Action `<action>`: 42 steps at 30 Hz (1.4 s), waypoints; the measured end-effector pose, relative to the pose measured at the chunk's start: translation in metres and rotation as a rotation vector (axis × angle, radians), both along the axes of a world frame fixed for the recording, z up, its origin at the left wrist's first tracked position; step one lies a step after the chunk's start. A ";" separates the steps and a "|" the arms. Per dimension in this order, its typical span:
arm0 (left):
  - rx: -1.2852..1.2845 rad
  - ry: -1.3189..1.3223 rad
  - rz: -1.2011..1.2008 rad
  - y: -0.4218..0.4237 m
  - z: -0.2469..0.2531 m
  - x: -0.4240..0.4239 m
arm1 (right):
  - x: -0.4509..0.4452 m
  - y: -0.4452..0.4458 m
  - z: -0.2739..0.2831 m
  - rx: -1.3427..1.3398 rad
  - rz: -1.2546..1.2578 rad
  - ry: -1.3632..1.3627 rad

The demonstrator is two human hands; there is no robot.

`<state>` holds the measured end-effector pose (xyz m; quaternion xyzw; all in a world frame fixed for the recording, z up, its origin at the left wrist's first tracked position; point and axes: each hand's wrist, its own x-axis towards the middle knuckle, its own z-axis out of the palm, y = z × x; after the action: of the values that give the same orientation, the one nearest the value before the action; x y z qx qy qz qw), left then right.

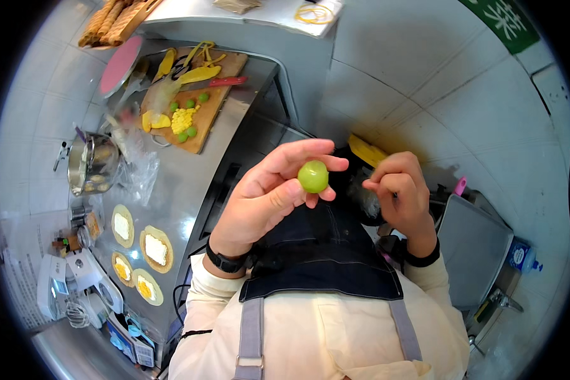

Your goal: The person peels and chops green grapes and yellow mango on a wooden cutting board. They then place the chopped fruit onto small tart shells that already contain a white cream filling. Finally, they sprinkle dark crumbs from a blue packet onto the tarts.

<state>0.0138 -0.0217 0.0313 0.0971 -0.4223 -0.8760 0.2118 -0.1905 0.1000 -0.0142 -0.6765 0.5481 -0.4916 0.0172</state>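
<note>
My left hand [275, 190] holds a round green grape [313, 176] between thumb and fingers, in front of the dark apron. To its right, my right hand [401, 194] is raised with its fingers curled and the fingertips together; whether something small is pinched there cannot be told. On the wooden cutting board [213, 114] lie diced yellow mango [183, 119], several more green grapes [204, 97], mango peels [200, 74] and a knife with a red handle [228, 81]. Several round pancakes [156, 248] with white cream, two also topped with yellow pieces, lie on the steel counter [175, 190].
A steel pot [92, 164] and a clear plastic bag [140, 175] stand and lie on the counter at left. A white stand mixer [90, 280] is nearer. At right are a grey sink cover or tray [472, 247], a faucet [507, 301] and a blue-labelled bottle [520, 255].
</note>
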 end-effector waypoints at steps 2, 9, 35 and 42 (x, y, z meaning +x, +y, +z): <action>-0.060 -0.074 0.030 -0.005 -0.004 0.010 | -0.008 0.010 -0.030 0.149 -0.137 0.026; -0.156 -0.254 0.272 -0.028 -0.054 0.070 | -0.035 0.098 -0.179 0.913 -0.308 0.134; 0.053 -0.520 0.985 -0.080 -0.127 0.238 | 0.027 -0.038 -0.171 0.909 -0.274 0.531; -0.010 -0.638 1.056 -0.125 -0.175 0.204 | 0.098 -0.283 -0.126 0.337 0.041 0.284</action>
<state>0.2183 -0.1470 -0.1439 0.5495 -0.3637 -0.5788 0.4804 -0.0929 -0.1835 -0.1403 -0.7374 0.6056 -0.2924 0.0628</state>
